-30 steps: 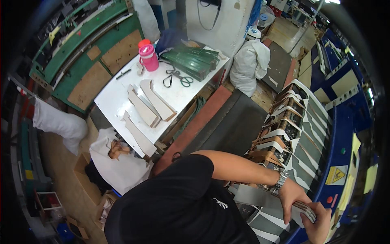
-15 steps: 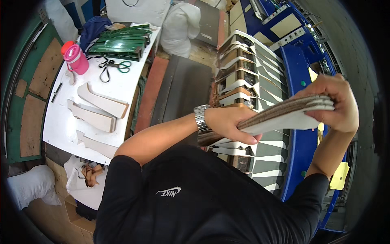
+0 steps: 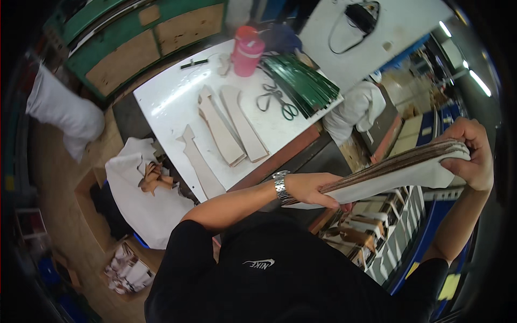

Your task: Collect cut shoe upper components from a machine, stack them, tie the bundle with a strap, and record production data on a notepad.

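Note:
A stack of long leather-like strips (image 3: 390,177), white on the face with brown edges, stretches between my two hands in front of my body. My left hand (image 3: 315,189), below a metal wristwatch, is closed round its near left part. At the far right end, my right hand (image 3: 474,156) pinches the stack between thumb and fingers. Similar pale cut pieces lie on the white table (image 3: 167,102) to the left: two piles (image 3: 221,132) side by side and a single piece (image 3: 202,167) near the edge.
Scissors (image 3: 289,111), a pink jug (image 3: 249,58) and green strips (image 3: 301,83) occupy the table's far side. White strips lie across a machine bed (image 3: 371,234) below the stack. A white sack (image 3: 64,113) and a scrap-filled box (image 3: 129,272) stand left.
My view has swung left, bringing more of the white table in and leaving the machine bed at lower right. Both hands keep hold of the stack.

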### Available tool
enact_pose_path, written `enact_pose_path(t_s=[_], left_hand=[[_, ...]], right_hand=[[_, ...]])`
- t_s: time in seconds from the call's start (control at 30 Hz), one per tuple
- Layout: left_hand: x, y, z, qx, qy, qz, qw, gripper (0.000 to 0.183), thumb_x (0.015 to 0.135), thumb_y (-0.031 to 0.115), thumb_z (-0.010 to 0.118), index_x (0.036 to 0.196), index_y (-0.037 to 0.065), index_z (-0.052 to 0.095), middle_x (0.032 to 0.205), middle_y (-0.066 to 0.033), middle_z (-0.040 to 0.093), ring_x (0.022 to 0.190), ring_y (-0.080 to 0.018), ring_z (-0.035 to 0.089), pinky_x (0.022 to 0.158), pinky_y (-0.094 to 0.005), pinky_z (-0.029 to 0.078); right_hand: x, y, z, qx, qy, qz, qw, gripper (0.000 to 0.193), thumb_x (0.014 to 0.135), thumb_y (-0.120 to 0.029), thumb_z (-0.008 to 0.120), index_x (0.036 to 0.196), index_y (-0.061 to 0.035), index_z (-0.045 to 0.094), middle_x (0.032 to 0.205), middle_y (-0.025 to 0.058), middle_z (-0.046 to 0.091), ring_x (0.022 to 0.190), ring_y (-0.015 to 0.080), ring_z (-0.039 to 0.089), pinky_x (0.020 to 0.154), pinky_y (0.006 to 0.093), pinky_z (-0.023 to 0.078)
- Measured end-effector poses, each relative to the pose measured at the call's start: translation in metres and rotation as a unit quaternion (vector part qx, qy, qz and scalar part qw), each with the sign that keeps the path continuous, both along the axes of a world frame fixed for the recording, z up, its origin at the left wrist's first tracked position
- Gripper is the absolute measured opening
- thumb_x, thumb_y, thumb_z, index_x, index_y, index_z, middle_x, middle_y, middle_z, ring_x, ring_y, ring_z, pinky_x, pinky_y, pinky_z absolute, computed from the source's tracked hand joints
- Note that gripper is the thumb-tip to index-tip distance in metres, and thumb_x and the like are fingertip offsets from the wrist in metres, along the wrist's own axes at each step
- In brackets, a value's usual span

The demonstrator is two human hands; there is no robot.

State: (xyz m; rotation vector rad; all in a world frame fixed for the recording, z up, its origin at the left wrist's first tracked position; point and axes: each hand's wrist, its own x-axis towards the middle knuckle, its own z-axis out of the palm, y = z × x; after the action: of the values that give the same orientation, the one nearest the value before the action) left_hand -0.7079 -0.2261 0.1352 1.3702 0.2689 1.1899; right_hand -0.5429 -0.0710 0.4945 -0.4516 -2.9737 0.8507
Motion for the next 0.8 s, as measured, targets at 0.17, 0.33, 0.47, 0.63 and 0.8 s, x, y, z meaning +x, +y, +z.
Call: enact_pose_path(t_s=[0.17,0.33,0.47,0.63,0.8], left_hand=[[-0.039,-0.029,-0.041,-0.047,0.007,0.187,0.981,0.036,0.104,0.015,0.069,0.135,-0.001,0.061,0.125,-0.0067,0.07,0.113,-0.0124,0.06,0.101,-0.032,0.048],[-0.05,-0.036,-0.108,-0.136,0.037,0.333,0.932,0.026,0.105,0.02,0.072,0.117,-0.001,0.061,0.097,0.0005,0.057,0.092,-0.0089,0.05,0.085,-0.031,0.047],[-0.034,-0.026,-0.17,-0.233,-0.106,0.422,0.87,0.041,0.106,0.023,0.071,0.137,0.0,0.061,0.111,0.003,0.064,0.099,-0.0062,0.054,0.091,-0.0277,0.049],[-0.015,0.018,-0.247,-0.366,-0.162,0.533,0.745,0.047,0.106,0.024,0.071,0.144,0.001,0.06,0.126,-0.0007,0.07,0.112,-0.0074,0.06,0.099,-0.0275,0.049],[0.004,0.047,-0.308,-0.474,-0.23,0.622,0.579,0.048,0.103,0.026,0.075,0.141,0.0,0.063,0.123,-0.0037,0.074,0.109,-0.0074,0.065,0.096,-0.0271,0.052]], right_hand=[[-0.102,0.042,0.002,-0.027,-0.059,0.048,0.997,0.043,0.075,-0.013,0.086,0.11,0.0028,0.065,0.099,0.0057,0.069,0.088,0.0121,0.067,0.082,0.0254,0.052],[-0.222,0.09,-0.053,-0.016,-0.05,0.15,0.987,0.044,0.079,-0.012,0.085,0.117,0.0004,0.065,0.106,0.0016,0.067,0.099,0.0101,0.063,0.089,0.0241,0.05],[-0.344,0.136,-0.141,-0.09,-0.177,0.246,0.949,0.047,0.081,-0.013,0.087,0.121,-0.005,0.065,0.111,-0.0003,0.065,0.105,0.0114,0.061,0.093,0.0267,0.049],[-0.48,0.196,-0.307,-0.087,-0.195,0.405,0.889,0.041,0.089,-0.016,0.083,0.125,-0.0032,0.067,0.119,0.0045,0.069,0.112,0.0172,0.063,0.102,0.0315,0.049],[-0.584,0.172,-0.497,-0.059,-0.273,0.459,0.843,0.041,0.089,-0.023,0.084,0.122,-0.0036,0.071,0.112,0.0056,0.071,0.113,0.0166,0.062,0.101,0.0323,0.048]])
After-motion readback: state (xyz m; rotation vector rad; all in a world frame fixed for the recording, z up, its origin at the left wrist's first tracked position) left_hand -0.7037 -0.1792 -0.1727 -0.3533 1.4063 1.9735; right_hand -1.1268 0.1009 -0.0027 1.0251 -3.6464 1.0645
